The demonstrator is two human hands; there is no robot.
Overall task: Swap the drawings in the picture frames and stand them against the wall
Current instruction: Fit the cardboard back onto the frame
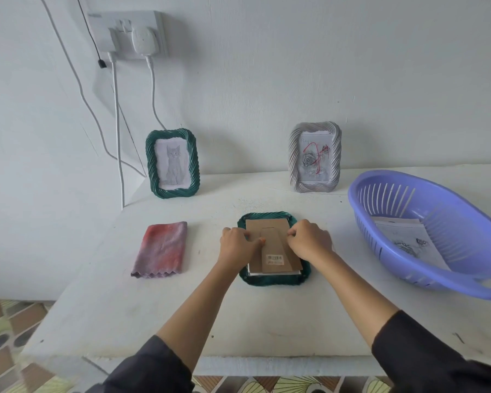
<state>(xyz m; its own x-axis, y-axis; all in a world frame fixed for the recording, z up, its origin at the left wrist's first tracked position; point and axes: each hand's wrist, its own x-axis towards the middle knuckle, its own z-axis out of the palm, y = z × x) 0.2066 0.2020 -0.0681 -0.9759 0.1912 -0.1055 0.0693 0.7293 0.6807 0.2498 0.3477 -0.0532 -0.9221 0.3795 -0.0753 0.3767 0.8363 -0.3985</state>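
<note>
Head view shows a dark green picture frame lying face down at the centre of the white tabletop, its cardboard backing board uppermost, with a folded easel leg and a barcode sticker on it. A strip of white paper peeks out under the board's lower edge. Both hands are on it: the left hand has its fingers curled at the board's left edge with the thumb tip on the card, and the right hand is curled at the right edge. Whether the fingertips pinch the board itself or small retaining tabs is hidden. At centre left a second green frame with a cat drawing stands against the wall, and at centre right stands a grey frame with a rose drawing. A purple basket at the right holds loose drawings, and a pink cloth lies at the left. The board looks thin, light and stiff enough to lift by its two long edges, though it would crease if bent. The paper beneath is likely flimsy and best slid out flat. The ribbed frame probably holds a breakable pane, so it is best gripped by its thick rim.
</note>
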